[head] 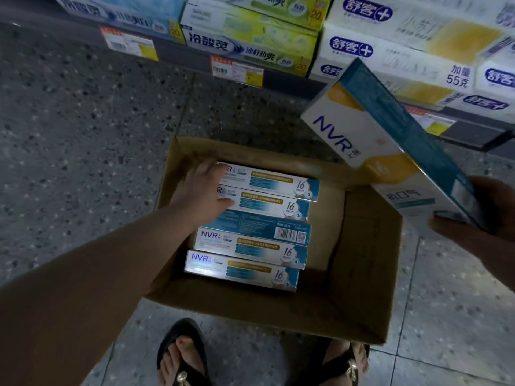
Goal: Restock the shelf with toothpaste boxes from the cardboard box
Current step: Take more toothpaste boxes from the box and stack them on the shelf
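Note:
An open brown cardboard box (362, 274) sits on the floor in front of my feet. Inside lie several white-and-teal NVR toothpaste boxes (250, 246) stacked along its left side. My left hand (204, 190) reaches into the carton, fingers spread over the left ends of the two farthest boxes, touching them. My right hand (479, 215) grips the near end of another NVR toothpaste box (390, 140), held tilted in the air above the carton's right wall. The shelf (468, 132) runs across the top, packed with other toothpaste brands.
Green and blue toothpaste packs (250, 43) and white ones (418, 45) fill the bottom shelf, with price tags (237, 69) on its edge. Speckled floor tiles (69, 135) surround the carton. My sandalled feet (181, 358) stand right at its near wall.

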{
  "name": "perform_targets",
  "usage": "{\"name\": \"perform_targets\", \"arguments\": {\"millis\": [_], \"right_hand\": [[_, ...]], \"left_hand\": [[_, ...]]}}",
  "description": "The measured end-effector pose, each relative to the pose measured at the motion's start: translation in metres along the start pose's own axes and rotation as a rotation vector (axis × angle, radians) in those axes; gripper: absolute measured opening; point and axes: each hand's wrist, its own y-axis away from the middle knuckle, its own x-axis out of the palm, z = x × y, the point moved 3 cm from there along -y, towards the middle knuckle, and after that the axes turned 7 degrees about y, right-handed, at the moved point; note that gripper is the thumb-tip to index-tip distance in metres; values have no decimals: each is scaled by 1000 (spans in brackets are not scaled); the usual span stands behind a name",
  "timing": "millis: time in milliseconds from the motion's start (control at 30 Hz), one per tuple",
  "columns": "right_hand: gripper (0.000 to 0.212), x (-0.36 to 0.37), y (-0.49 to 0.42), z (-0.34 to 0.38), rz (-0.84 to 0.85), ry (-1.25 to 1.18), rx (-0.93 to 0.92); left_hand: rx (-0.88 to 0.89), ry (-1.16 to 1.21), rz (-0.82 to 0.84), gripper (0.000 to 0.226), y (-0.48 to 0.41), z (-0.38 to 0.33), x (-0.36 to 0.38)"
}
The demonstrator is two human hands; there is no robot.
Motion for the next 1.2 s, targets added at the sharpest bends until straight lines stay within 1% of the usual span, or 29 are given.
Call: {"name": "perform_targets", "arguments": {"millis": [67,167,300,367,400,433,500,600,700,767,833,900,967,1100,1200], "right_hand": [[88,7,-6,1,-19,-5,-29],[75,22,-12,10,2,-46,-71],[67,35,-15,20,-4,-64,-82],[48,40,-18,21,0,-51,-80],[44,41,-19,21,-1,-32,-86],[49,43,-20,21,-6,-15,-90],[49,45,-22,21,-17,5,-85],[50,48,-25,23,-44,50,-79],[48,47,-27,26,-47,87,-93],[47,46,-29,28,-40,109,-95],[47,44,-31,29,-38,128,-95],[48,43,-31,31,-38,120,-94],[48,42,-29,33,-44,98,-91],[52,32,-16,42,-41,117,-85],[54,19,2,56,-34,136,-90]], "left_hand": [[-11,51,20,78,-11,1,6],[-28,105,24,84,-21,4,10],[-4,36,51,86,-27,12,14],[-1,-6,57,86,-29,14,14],[0,-24,46,85,-29,14,13],[2,-35,31,84,-29,13,13],[5,-14,11,82,-26,12,14],[-17,62,53,81,-26,13,15],[-9,-41,121,90,-33,13,13],[5,-113,127,89,-35,12,12],[-4,-101,78,79,-33,12,11],[-22,-28,9,65,-29,10,8],[1,18,-64,54,-23,2,3],[130,57,-144,53,2,-14,-14],[135,156,-170,55,32,-21,-37]]}}
